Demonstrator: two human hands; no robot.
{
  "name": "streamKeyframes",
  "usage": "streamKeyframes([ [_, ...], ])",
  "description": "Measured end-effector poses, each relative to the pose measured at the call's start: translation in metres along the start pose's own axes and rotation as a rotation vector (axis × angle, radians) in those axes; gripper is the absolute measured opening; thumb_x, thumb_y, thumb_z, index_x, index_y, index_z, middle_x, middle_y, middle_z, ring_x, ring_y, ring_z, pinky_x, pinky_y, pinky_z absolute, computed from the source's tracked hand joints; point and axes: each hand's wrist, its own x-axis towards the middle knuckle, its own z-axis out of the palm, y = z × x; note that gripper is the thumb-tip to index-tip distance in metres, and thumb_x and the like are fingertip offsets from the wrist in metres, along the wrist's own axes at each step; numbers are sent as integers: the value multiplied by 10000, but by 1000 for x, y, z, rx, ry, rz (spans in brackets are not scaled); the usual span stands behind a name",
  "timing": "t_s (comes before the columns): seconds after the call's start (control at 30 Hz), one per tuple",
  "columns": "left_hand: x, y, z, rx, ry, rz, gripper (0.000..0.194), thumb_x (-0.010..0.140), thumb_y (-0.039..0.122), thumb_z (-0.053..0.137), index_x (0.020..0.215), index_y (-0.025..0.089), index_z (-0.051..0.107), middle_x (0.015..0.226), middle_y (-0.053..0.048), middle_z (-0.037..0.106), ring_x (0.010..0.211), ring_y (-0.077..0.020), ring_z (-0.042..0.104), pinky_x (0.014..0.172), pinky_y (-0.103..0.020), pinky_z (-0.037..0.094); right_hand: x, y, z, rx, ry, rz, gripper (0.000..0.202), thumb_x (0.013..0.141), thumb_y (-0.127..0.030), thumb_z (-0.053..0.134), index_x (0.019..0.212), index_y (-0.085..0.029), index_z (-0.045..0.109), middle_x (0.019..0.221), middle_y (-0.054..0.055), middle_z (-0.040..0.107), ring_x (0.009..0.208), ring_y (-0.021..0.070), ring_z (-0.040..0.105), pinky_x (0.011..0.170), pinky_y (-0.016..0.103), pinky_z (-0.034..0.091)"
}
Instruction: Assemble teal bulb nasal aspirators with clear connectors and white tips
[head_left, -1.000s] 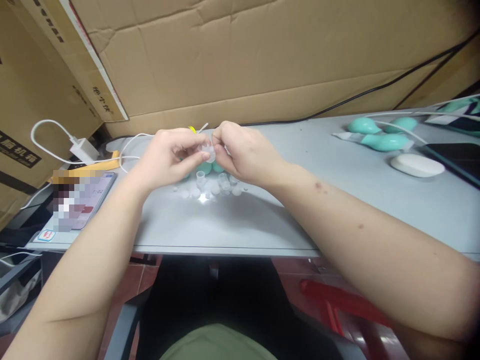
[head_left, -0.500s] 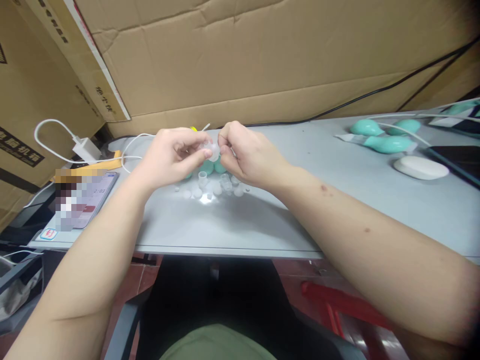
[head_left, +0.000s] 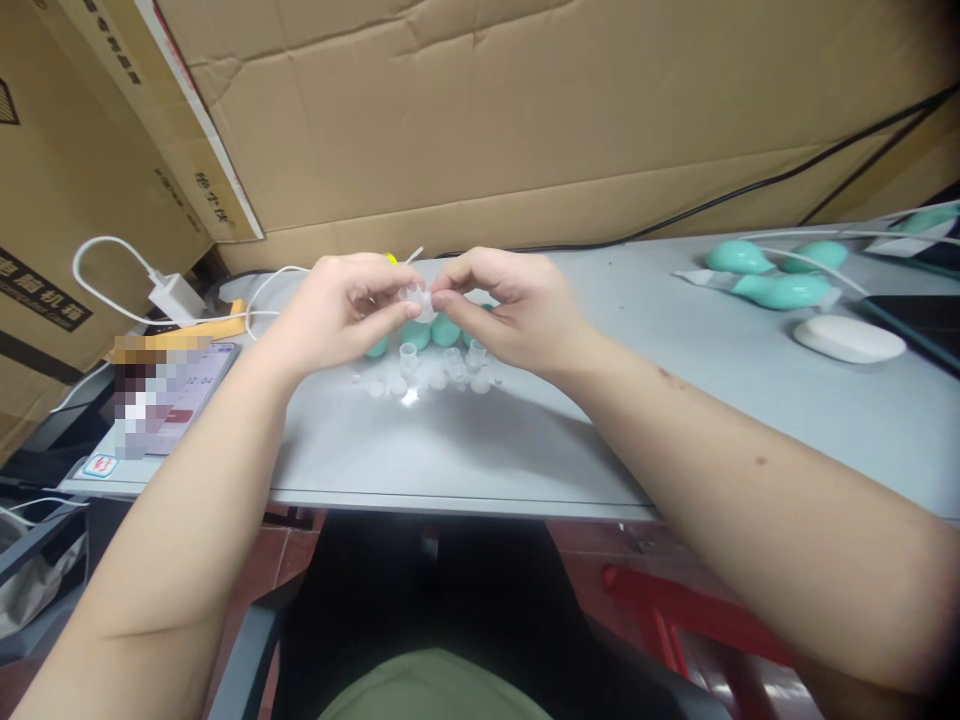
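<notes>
Above the table's far side, my left hand [head_left: 341, 310] pinches a small clear plastic piece [head_left: 418, 301], perhaps a little cup, between thumb and fingers. From the other side, my right hand [head_left: 510, 310] has its thumb and fingertips closed at the piece's right edge. Below the hands stand little clear plastic cups, one upright cup [head_left: 408, 358] and another cup [head_left: 453, 364] among several small translucent discs [head_left: 377, 388]. Behind them lie mint-green rounded things [head_left: 445, 331], partly hidden by my hands.
At left lie a phone [head_left: 199, 395], a white charger [head_left: 176, 298] with its cable and a yellow object [head_left: 187, 328]. On the right are more mint-green pieces [head_left: 784, 289], a white oval case [head_left: 849, 339] and a dark device [head_left: 919, 325]. Cardboard [head_left: 525, 120] walls the back.
My right hand has opened out from a tight curl, its thumb and fingertips now stretched to the plastic piece. The left hand stays nearly in place, still holding it.
</notes>
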Motion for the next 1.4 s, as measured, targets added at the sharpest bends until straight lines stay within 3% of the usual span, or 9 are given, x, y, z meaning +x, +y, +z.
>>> streamKeyframes([
  [0.2, 1, 4, 2, -25, -7, 30, 168, 1032, 362, 767, 992, 226, 858, 806, -18, 718, 676, -141, 628, 602, -290, 463, 1, 1, -3, -68, -41, -19, 148, 1071, -342, 648, 945, -277, 691, 955, 19, 838, 842, 204, 773, 829, 388, 662],
  [0.47, 1, 10, 7, -17, 18, -4, 188, 1007, 347, 750, 912, 220, 850, 761, -18, 677, 663, -146, 579, 619, -307, 453, 4, -1, -2, -348, -98, -71, 143, 1051, -318, 548, 920, -267, 516, 883, 31, 720, 772, 205, 652, 741, 367, 480],
  [0.73, 1, 10, 11, -93, 52, -81, 157, 984, 332, 776, 928, 213, 861, 795, -34, 742, 700, -175, 664, 655, -329, 498, 1, 1, 0, -349, -31, -95, 86, 989, -227, 541, 966, -278, 477, 894, 27, 704, 745, 197, 629, 691, 359, 478],
  [0.87, 1, 9, 11, -141, 57, -127, 162, 981, 352, 793, 988, 219, 884, 848, -45, 775, 722, -186, 701, 655, -327, 517, 0, 0, 0, -250, -1, -64, 42, 1016, -229, 559, 1003, -269, 563, 957, 36, 740, 773, 193, 664, 699, 362, 536],
  [1.0, 2, 10, 7, -161, 54, -141, 192, 991, 381, 798, 1009, 215, 892, 850, -49, 790, 724, -183, 711, 664, -322, 540, -1, -2, 0, -37, 9, 3, 166, 1110, -355, 618, 1154, -255, 743, 1100, 57, 825, 922, 217, 781, 868, 405, 672],
  [1.1, 3, 10, 4, -178, 42, -150, 177, 1002, 374, 796, 1006, 225, 891, 835, -48, 800, 698, -179, 705, 655, -325, 547, -2, -3, 0, 70, 19, 55, 197, 1106, -422, 718, 1126, -275, 847, 1113, 52, 878, 990, 250, 825, 953, 445, 710],
  [1.27, 1, 8, 1, -215, 5, -198, 142, 1009, 387, 826, 1008, 255, 878, 826, -45, 806, 679, -189, 718, 648, -338, 558, -1, -5, 3, 268, 96, 191, 139, 1008, -395, 885, 960, -264, 882, 1012, 40, 888, 916, 245, 822, 852, 419, 708],
  [1.4, 0, 10, -1, -241, -12, -214, 131, 1021, 350, 815, 986, 238, 872, 773, -33, 780, 639, -171, 691, 600, -322, 529, -1, -4, 10, 391, 114, 208, 158, 993, -361, 900, 907, -248, 832, 952, 41, 854, 847, 214, 781, 760, 379, 663],
])
